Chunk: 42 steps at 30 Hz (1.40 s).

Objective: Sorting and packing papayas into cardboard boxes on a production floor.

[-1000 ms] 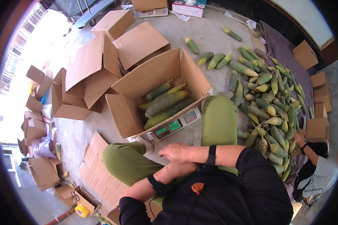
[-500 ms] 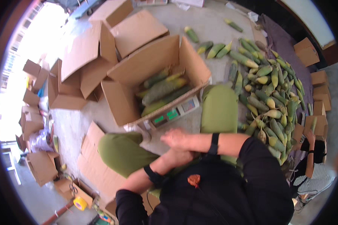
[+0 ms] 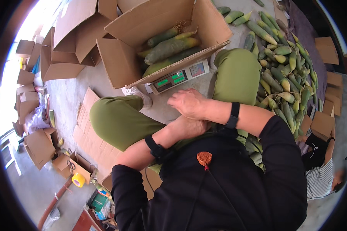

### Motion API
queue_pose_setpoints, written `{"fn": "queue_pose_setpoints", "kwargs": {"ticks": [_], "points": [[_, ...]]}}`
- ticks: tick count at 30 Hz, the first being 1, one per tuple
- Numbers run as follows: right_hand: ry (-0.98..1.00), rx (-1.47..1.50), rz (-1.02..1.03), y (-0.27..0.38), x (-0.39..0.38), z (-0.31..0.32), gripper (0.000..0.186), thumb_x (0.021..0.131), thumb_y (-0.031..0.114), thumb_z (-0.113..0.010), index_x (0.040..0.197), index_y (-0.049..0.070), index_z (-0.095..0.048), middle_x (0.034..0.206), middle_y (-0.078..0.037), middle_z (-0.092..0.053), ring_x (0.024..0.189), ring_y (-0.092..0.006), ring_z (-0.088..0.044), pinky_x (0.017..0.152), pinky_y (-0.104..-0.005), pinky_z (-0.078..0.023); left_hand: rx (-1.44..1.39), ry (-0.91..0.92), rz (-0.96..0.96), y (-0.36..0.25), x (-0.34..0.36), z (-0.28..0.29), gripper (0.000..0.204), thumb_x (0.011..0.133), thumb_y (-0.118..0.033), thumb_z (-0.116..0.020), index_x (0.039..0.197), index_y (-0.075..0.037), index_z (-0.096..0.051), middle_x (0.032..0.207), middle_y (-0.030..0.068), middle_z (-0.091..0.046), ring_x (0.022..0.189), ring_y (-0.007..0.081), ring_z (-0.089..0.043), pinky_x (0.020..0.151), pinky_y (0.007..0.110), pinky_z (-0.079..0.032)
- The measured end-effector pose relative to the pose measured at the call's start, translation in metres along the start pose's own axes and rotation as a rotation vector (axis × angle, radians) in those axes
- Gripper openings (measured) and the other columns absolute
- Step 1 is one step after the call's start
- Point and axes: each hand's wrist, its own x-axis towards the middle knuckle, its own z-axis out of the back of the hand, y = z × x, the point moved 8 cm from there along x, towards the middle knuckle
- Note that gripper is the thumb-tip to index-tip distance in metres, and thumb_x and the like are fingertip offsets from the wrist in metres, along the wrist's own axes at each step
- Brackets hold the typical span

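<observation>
My right hand (image 3: 187, 103) lies across my left hand (image 3: 192, 128) in front of my lap, crossed near the wrists. The right fingers are curled together with nothing visible in them. My left fingers are hidden under the right arm and against my clothing. Ahead, an open cardboard box (image 3: 142, 24) stands on a digital scale (image 3: 180, 78) with lit green displays. Several long green radishes (image 3: 173, 51) lie in the box. Neither hand touches the box or the radishes.
A large heap of green radishes (image 3: 287, 82) spreads to the right on a dark cloth (image 3: 302, 29). Opened cartons (image 3: 73, 30) crowd the far left. Flattened cardboard (image 3: 85, 127) lies by my left knee, near yellow tape (image 3: 78, 179). Another person (image 3: 320, 181) is at the right edge.
The view has tilted down, so the box, scale and heap sit higher in it. My hands stay crossed. The other person's raised hand with a green radish no longer shows.
</observation>
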Motion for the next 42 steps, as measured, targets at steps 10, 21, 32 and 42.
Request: {"fn": "queue_pose_setpoints", "kwargs": {"ticks": [10, 21, 32, 42], "points": [[-0.106, -0.101, 0.181, 0.024, 0.006, 0.009, 0.02, 0.076, 0.017, -0.052, 0.095, 0.012, -0.057, 0.088, -0.005, -0.057, 0.094, -0.0244, -0.058, 0.081, -0.0398, -0.047, -0.054, -0.067, 0.101, 0.004, 0.006, 0.033, 0.049, 0.089, -0.024, -0.048, 0.132, -0.002, -0.045, 0.135, 0.0124, -0.048, 0.121, 0.0225, -0.049, 0.104, 0.035, -0.036], [-0.224, -0.069, 0.267, 0.071, 0.014, 0.028, 0.019, 0.076, 0.019, -0.052, 0.093, 0.013, -0.058, 0.08, -0.002, -0.053, 0.084, -0.0194, -0.056, 0.075, -0.0351, -0.045, -1.152, -0.323, 0.305, 0.024, -0.01, 0.004, 0.061, 0.096, -0.022, -0.044, 0.149, -0.01, -0.016, 0.149, 0.0072, -0.033, 0.125, 0.0148, -0.043, 0.107, 0.029, -0.031], [-0.085, -0.083, 0.211, 0.042, 0.005, 0.016, 0.017, 0.077, 0.018, -0.052, 0.092, 0.013, -0.057, 0.087, -0.004, -0.055, 0.09, -0.0204, -0.057, 0.079, -0.0376, -0.045, -0.204, -0.07, 0.254, 0.009, -0.006, 0.034, 0.054, 0.096, -0.019, -0.036, 0.148, -0.012, -0.021, 0.152, 0.0066, -0.027, 0.135, 0.0147, -0.03, 0.112, 0.032, -0.023], [-0.08, -0.153, 0.169, 0.025, 0.006, 0.018, 0.017, 0.077, 0.017, -0.052, 0.091, 0.011, -0.058, 0.087, -0.004, -0.058, 0.092, -0.0224, -0.058, 0.079, -0.0402, -0.046, 1.401, 0.176, 0.059, -0.002, 0.004, -0.013, 0.048, 0.098, -0.025, -0.032, 0.143, -0.008, -0.032, 0.141, 0.0056, -0.045, 0.129, 0.0163, -0.039, 0.11, 0.034, -0.027]]}}
